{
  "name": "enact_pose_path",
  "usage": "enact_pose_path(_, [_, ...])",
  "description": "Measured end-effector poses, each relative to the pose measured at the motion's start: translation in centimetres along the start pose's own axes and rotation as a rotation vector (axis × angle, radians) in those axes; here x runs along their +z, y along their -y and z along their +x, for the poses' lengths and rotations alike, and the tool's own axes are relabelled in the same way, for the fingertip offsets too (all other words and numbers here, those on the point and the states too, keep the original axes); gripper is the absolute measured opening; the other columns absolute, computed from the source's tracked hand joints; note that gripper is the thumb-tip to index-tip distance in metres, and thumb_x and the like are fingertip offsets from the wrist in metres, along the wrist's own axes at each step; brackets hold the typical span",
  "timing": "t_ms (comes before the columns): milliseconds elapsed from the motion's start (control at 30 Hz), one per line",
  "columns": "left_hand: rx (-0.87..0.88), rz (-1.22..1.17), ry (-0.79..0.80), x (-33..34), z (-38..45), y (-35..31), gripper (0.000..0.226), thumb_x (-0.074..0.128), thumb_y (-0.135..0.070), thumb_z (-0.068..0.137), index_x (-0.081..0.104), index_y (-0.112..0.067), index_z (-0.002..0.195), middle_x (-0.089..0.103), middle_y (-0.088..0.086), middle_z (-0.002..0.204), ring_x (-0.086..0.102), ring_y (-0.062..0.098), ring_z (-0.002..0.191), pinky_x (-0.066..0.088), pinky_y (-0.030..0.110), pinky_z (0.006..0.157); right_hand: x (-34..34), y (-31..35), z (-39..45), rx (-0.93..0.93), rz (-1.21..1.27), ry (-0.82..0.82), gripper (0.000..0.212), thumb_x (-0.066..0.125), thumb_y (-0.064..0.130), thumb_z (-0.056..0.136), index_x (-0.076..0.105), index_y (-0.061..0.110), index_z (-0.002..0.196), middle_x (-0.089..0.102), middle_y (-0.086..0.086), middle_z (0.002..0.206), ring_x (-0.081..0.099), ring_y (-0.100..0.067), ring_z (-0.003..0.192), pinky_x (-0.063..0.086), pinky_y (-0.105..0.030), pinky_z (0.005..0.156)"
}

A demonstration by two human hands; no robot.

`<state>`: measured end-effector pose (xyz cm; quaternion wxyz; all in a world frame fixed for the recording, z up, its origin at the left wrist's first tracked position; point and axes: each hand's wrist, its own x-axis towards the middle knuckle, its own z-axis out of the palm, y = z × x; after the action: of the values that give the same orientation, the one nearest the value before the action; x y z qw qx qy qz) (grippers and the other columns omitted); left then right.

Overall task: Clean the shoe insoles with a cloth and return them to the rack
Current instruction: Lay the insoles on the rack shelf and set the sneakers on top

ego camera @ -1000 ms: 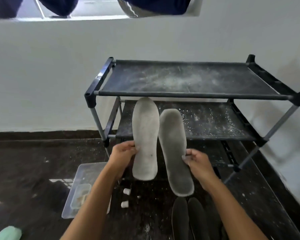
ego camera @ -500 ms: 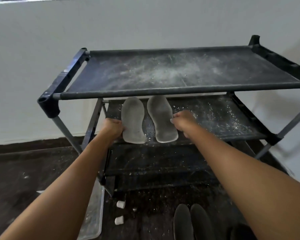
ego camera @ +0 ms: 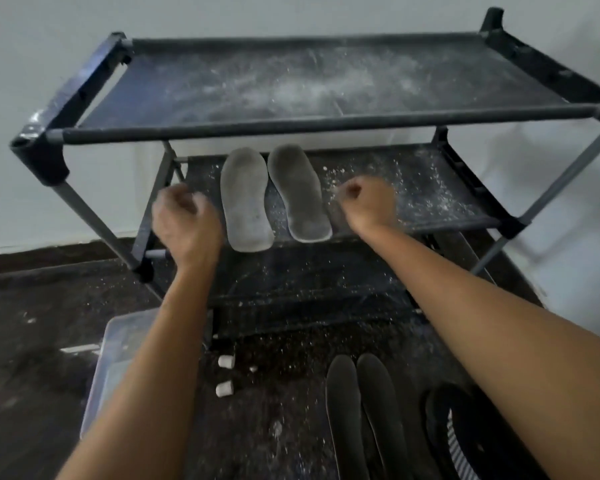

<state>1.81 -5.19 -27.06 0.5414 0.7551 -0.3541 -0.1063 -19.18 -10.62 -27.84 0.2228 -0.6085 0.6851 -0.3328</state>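
- The two grey insoles, left grey insole point(ego camera: 245, 200) and right grey insole point(ego camera: 300, 194), lie flat side by side on the middle shelf point(ego camera: 430, 192) of the rack point(ego camera: 222, 128), near its left end, with their heels at the shelf's front edge and toes toward the back.
- The left hand point(ego camera: 184, 220) hovers just left of the pair; its fingers point(ego camera: 179, 202) are loosely curled and hold nothing.
- The right hand point(ego camera: 366, 200) sits just right of the pair, its fingers likewise curled on nothing and clear of the insole.
- Two dark insoles point(ego camera: 364, 417) lie side by side on the floor point(ego camera: 32, 341) below the right forearm, long axes running toward the rack.
- Judging by this, the dark pair is probably next, and the right hand is nearer; no cloth is visible.
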Motion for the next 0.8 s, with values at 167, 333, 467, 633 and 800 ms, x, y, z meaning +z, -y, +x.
enact_pose_path(167, [-0.047,-0.224,-0.371,-0.9,-9.0,4.7,0.016,0.042,-0.015,0.091,0.053,-0.011,0.102,0.053,0.006,0.092,0.049,0.013,0.078,0.038,0.015,0.071,-1.1,-7.8,-6.0,-0.162,-0.007,-0.515,0.013,0.049,0.021,0.094,0.059,0.013,0.094,0.06,0.0,0.092,0.053,-0.014,0.085,0.046,-0.025,0.07])
enact_pose_path(333, [-0.388,0.045,0.202,2.4,-19.8,12.2,0.015,0.048,-0.009,0.094,0.059,-0.004,0.104,0.059,0.008,0.093,0.055,0.022,0.084,0.034,0.024,0.071,2.6,-18.2,-13.5,0.259,-0.108,-0.165,0.011,0.054,0.017,0.092,0.064,0.011,0.094,0.066,-0.008,0.092,0.063,-0.023,0.086,0.042,-0.024,0.069])
enact_pose_path(467, [-0.579,0.325,0.565,4.9,-25.5,17.6,0.017,0.054,-0.01,0.091,0.065,-0.006,0.104,0.066,0.013,0.101,0.058,0.025,0.089,0.039,0.028,0.073,5.8,-24.9,-19.0,0.591,-0.343,0.297,0.023,0.053,0.027,0.093,0.069,0.011,0.099,0.069,-0.011,0.103,0.064,-0.026,0.099,0.042,-0.024,0.07])
enact_pose_path(633, [-0.642,0.496,0.787,5.9,-29.2,22.4,0.016,0.063,-0.014,0.083,0.07,-0.006,0.096,0.067,0.01,0.086,0.063,0.028,0.086,0.048,0.03,0.074,8.4,-28.8,-21.8,0.83,-0.384,0.455,0.037,0.061,0.037,0.088,0.065,0.008,0.109,0.065,-0.012,0.114,0.06,-0.028,0.108,0.048,-0.028,0.08])
enact_pose_path(800, [-0.671,0.559,0.813,6.8,-30.3,24.7,0.032,0.078,-0.025,0.076,0.062,-0.005,0.095,0.066,0.009,0.095,0.061,0.028,0.094,0.048,0.036,0.082,10.2,-29.7,-22.0,0.924,-0.28,0.379,0.048,0.074,0.034,0.077,0.06,0.007,0.114,0.06,-0.014,0.119,0.058,-0.031,0.109,0.05,-0.036,0.086])
